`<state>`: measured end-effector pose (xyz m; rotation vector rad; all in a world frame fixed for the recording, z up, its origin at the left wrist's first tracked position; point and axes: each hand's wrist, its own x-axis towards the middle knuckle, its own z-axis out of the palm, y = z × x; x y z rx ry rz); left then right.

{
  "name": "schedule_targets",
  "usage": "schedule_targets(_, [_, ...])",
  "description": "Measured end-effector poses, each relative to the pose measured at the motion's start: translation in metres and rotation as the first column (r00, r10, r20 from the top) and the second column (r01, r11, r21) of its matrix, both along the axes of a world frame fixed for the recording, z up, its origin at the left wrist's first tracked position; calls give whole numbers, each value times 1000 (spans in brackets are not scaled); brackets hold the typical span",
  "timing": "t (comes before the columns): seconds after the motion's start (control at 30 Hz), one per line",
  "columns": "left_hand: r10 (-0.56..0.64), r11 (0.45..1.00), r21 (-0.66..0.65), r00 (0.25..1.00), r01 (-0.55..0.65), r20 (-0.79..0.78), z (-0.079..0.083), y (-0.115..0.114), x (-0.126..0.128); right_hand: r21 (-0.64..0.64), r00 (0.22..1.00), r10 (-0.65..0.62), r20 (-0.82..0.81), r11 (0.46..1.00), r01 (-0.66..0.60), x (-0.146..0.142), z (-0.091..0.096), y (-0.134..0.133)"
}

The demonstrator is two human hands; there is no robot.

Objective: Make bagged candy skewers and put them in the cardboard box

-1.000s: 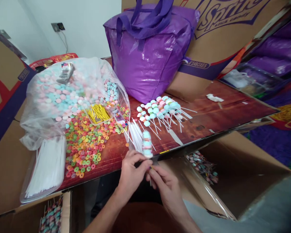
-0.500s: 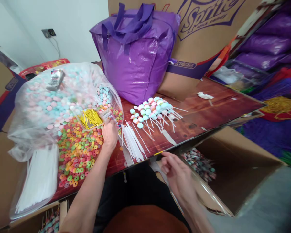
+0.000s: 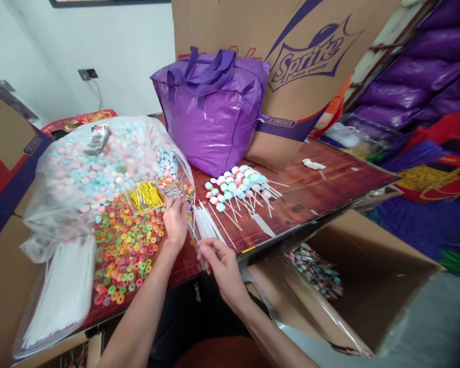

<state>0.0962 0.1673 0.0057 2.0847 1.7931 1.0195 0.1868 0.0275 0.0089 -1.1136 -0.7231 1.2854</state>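
My left hand [image 3: 176, 225] rests at the edge of the ring candies [image 3: 128, 245], its fingers closed beside a small pile of clear printed wrappers [image 3: 173, 191]; what they pinch, if anything, is hidden. At the table's front edge my right hand [image 3: 223, 266] is closed, thumb and fingertips together, over the near ends of the loose white sticks [image 3: 207, 222]. I cannot make out what is in it. Beyond the sticks lie several pastel candies threaded on sticks [image 3: 239, 184]. Yellow twist ties [image 3: 145, 197] fill a small clear tray left of my left hand.
A large clear bag of pastel candies [image 3: 84, 168] covers the back left, with a bundle of white sticks [image 3: 61, 286] in front. Behind stand a purple bag [image 3: 214, 122] and a cardboard box [image 3: 291, 107]. An open carton [image 3: 368, 276] with wrapped candies sits below right.
My right hand has moved left and up from the table's edge to the near ends of the white sticks, close to my left hand. The left hand stays by the wrappers. The view has tilted up.
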Motion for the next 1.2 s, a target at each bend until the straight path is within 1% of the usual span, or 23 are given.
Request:
schedule_targets(0.07, [-47,997,64,994,40,103,6,-20,1,-17,996,-72,-57,997,72,0,-1,11])
schedule_targets(0.13, [-186,975,171,943,142,275,10,-45,2,13,989,-98,-109,995,100,-1,-1,20])
schedule_targets(0.2, [-270,953,233,895,195,355,10,-72,1,55,985,-99,-144,993,108,-6,-2,25])
schedule_targets(0.23, [-274,953,236,880,192,389,9,-84,-1,66,982,-104,-158,991,116,-9,-2,26])
schedule_targets(0.3, [-197,976,182,831,118,520,5,-105,-6,53,975,-133,-178,988,145,-15,-5,25])
schedule_targets(0.33, [-121,991,124,773,56,623,3,-114,-9,40,973,-145,-181,987,155,-17,-6,24])
schedule_targets(0.37, [-38,999,45,682,8,731,1,-120,-13,28,972,-154,-176,986,161,-18,-7,22])
schedule_targets(0.4, [44,999,-53,558,0,828,-1,-125,-17,19,976,-153,-157,987,158,-19,-9,19])
schedule_targets(0.43, [126,986,-161,419,47,899,-1,-128,-22,16,983,-135,-126,990,138,-19,-10,17])
schedule_targets(0.47, [211,956,-258,286,139,935,-2,-129,-26,21,991,-99,-85,995,101,-19,-11,15])
schedule_targets(0.5, [291,915,-327,176,236,941,-1,-129,-30,34,998,-53,-34,998,54,-18,-11,12])
schedule_targets(0.53, [355,880,-365,90,303,931,-1,-129,-33,51,1000,-7,25,999,6,-17,-12,10])
schedule_targets(0.57, [397,865,-384,26,323,917,0,-128,-34,71,996,25,86,997,-32,-17,-12,8])
schedule_targets(0.6, [415,871,-392,-14,297,910,1,-127,-35,86,989,39,146,995,-52,-18,-12,6])
schedule_targets(0.63, [408,888,-388,-33,246,912,2,-126,-35,94,979,32,200,994,-52,-19,-12,4])
schedule_targets(0.67, [387,906,-374,-28,198,922,3,-126,-34,98,968,13,249,994,-39,-20,-12,2])
schedule_targets(0.8, [295,943,-309,126,119,947,4,-132,-26,94,937,-31,347,996,-1,-22,-9,-1])
schedule_targets(0.83, [287,946,-304,141,113,947,4,-134,-26,96,934,-27,357,995,-8,-20,-9,-1])
schedule_targets(0.87, [296,943,-311,131,120,946,4,-135,-27,98,929,-21,369,995,-16,-18,-9,-1])
schedule_targets(0.97, [385,909,-384,24,161,922,6,-134,-33,103,898,-5,440,994,-44,-7,-9,0])
schedule_targets(1.03, [429,896,-422,-23,136,903,6,-131,-36,101,870,16,494,992,-75,-2,-11,-1])
schedule_targets(1.13, [428,904,-427,-33,38,903,5,-125,-34,94,857,30,515,991,-91,1,-14,-1])
schedule_targets(1.2, [391,919,-391,-24,-40,920,5,-122,-30,84,866,-26,500,996,-18,4,-17,4])
